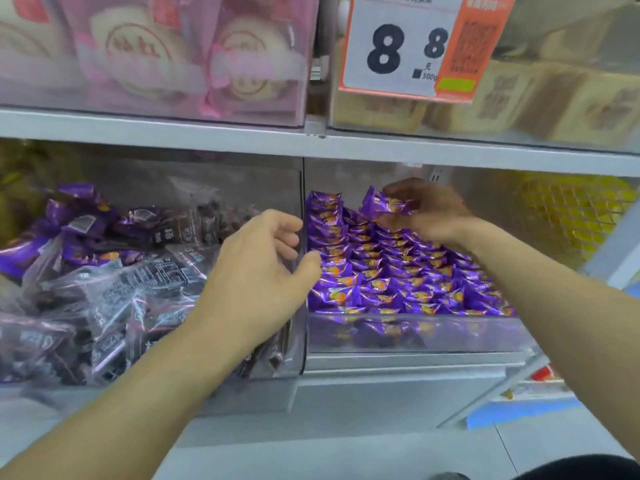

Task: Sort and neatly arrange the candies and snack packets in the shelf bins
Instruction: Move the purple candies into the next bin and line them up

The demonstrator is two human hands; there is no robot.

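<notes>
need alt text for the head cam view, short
A person's right hand pinches purple candy packets at the back of a clear bin of neat rows, while the left hand hovers open at the divider.

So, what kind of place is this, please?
Most likely a shop's bulk snack aisle. A price card reading 8.8 hangs from the upper shelf, clear bins hold wrapped purple candies, and the right hand pinches some candies while the left hand hovers at the divider.
</notes>
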